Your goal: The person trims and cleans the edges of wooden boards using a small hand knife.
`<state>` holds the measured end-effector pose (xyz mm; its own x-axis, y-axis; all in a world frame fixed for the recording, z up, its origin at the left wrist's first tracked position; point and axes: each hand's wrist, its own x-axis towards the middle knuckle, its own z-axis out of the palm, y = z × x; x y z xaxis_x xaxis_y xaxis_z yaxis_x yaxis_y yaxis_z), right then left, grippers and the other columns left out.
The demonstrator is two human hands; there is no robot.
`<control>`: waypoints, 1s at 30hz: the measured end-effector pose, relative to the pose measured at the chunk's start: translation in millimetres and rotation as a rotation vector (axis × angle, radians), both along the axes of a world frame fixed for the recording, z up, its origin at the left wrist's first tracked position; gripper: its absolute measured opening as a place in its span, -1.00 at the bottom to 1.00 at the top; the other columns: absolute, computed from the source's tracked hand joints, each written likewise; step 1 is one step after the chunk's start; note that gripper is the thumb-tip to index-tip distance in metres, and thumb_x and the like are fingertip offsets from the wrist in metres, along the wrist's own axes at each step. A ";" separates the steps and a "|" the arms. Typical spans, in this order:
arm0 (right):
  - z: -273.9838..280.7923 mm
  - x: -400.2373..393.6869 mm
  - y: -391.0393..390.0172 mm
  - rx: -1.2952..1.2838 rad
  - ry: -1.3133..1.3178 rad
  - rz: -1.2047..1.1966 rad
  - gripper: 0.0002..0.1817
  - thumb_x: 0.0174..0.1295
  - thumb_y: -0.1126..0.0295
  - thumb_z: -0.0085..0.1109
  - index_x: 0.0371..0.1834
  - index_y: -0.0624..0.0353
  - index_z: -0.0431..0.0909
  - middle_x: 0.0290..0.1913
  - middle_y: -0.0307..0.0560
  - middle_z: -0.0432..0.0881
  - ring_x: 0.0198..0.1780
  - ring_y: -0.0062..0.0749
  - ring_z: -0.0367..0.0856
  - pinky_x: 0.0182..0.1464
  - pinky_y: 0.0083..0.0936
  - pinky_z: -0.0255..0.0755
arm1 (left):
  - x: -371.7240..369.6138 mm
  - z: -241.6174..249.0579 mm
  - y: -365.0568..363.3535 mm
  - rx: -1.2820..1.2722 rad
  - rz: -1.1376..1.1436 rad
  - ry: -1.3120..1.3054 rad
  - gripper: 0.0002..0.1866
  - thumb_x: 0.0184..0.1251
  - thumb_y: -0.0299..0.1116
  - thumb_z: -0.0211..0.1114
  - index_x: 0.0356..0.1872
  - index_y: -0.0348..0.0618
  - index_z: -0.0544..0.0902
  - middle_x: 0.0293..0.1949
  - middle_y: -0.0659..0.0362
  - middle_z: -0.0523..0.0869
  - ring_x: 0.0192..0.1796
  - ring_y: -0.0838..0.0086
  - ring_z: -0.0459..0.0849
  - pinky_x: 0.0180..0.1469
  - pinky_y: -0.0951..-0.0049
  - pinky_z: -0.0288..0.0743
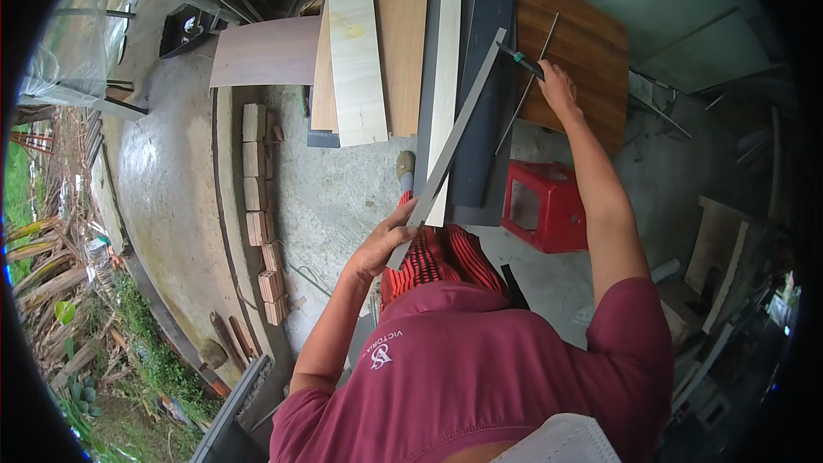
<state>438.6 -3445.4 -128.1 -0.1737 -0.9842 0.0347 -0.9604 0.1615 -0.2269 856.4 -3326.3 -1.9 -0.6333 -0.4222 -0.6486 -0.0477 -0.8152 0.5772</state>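
A long grey strip (456, 139) slants across the view, its lower end in my left hand (387, 244), whose fingers are wrapped round it. My right hand (557, 86) is closed on the dark handle of a tool (520, 58) with a green part, which reaches to the upper end of the strip. Below the strip lie a pale narrow board (445, 60) and a dark panel (487, 94). A thin rod (525, 96) lies at a slant beside the dark panel, near my right hand.
A red plastic stool (549, 214) stands right of the dark panel. Wooden boards (399, 51) lie at the upper left, and a brown wooden tabletop (583, 43) at the upper right. Bricks (255, 163) line the floor's left side. A shoe (405, 163) shows beside the panels.
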 end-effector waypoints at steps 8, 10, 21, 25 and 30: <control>16.8 43.6 -10.7 -0.058 0.026 0.134 -0.58 -0.09 0.51 0.20 -0.10 0.03 0.36 -0.24 -0.04 0.46 -0.12 -0.10 0.46 -0.14 -0.24 0.38 | 28.0 -3.4 -33.1 0.169 0.067 0.125 -0.16 -0.06 -0.12 0.16 0.29 -0.22 0.05 -0.02 0.05 0.45 -0.01 0.45 0.42 0.01 0.54 0.34; 14.4 36.7 -20.1 -0.007 0.078 0.182 -0.57 -0.10 0.48 0.21 -0.10 0.01 0.36 -0.22 -0.04 0.46 -0.10 -0.13 0.46 -0.15 -0.26 0.38 | 33.7 -8.9 -38.6 0.158 0.063 0.093 -0.15 -0.07 -0.10 0.16 0.29 -0.21 0.06 0.01 0.06 0.43 -0.01 0.45 0.42 0.01 0.53 0.34; -14.0 76.1 7.0 0.033 -0.787 -0.364 -0.61 0.10 0.21 0.09 -0.06 0.20 0.39 -0.17 0.12 0.56 -0.09 -0.02 0.51 -0.09 -0.32 0.35 | 55.6 -19.9 -58.2 0.258 0.020 0.066 -0.26 0.02 -0.06 0.25 0.17 -0.29 0.24 -0.07 0.05 0.50 -0.08 0.44 0.52 -0.05 0.53 0.43; 33.5 155.4 74.6 -0.031 -0.849 -0.323 -0.63 0.13 0.23 0.06 -0.06 0.21 0.39 -0.19 0.14 0.54 -0.10 0.00 0.51 -0.08 -0.34 0.35 | 50.9 -17.8 -85.0 0.090 -0.116 -0.052 -0.40 0.14 -0.12 0.21 0.12 -0.29 0.30 -0.14 0.07 0.55 -0.08 0.45 0.53 0.00 0.50 0.40; 53.8 206.7 138.6 -0.135 -0.793 -0.201 -0.67 -0.01 0.51 0.14 -0.12 0.23 0.38 -0.22 0.11 0.52 -0.14 0.01 0.50 -0.14 -0.32 0.39 | 30.1 18.7 -101.8 -0.286 -0.121 -0.208 -0.44 0.30 -0.16 0.03 0.22 -0.30 0.19 0.03 0.07 0.46 0.07 0.51 0.42 0.05 0.59 0.33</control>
